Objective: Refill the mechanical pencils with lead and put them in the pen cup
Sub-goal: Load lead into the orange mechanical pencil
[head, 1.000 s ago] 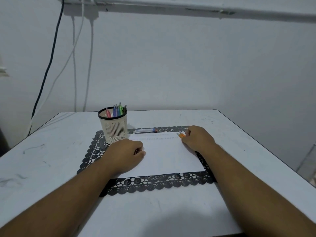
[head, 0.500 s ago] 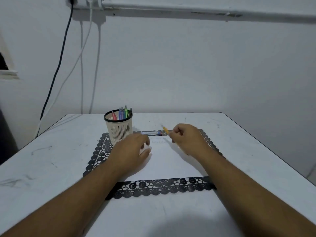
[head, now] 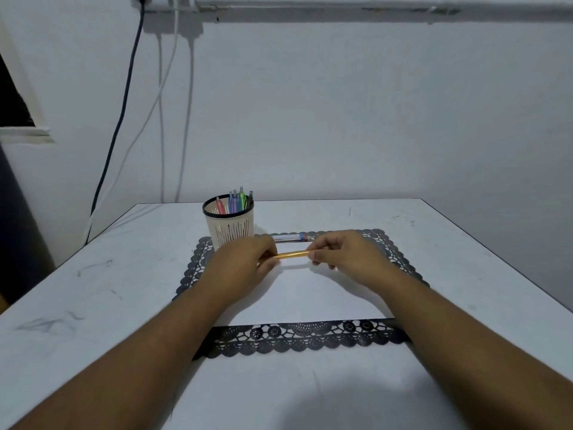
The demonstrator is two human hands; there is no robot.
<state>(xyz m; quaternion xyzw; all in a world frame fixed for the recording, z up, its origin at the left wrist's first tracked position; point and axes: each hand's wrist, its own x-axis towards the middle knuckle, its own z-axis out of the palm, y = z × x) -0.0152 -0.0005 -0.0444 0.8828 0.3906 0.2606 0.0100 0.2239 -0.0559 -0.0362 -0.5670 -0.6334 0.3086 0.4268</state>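
While gripping 1 orange pencil (head: 291,254), left hand (head: 240,268), right hand (head: 347,259), beside pen cup (head: 229,226).

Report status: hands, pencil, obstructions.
Left hand and right hand pinch orange pencil by its ends, above the mat. Pen cup behind left hand. Nothing obstructing.

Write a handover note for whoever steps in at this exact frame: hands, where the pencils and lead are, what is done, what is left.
Left hand and right hand each pinch one end of the orange mechanical pencil, held level above the white sheet on the black lace mat.
The lead tube lies on the mat behind the hands.
The pen cup already holds several coloured pencils.
Left: refill the orange pencil, whose fill state cannot be seen, and put it in the cup.
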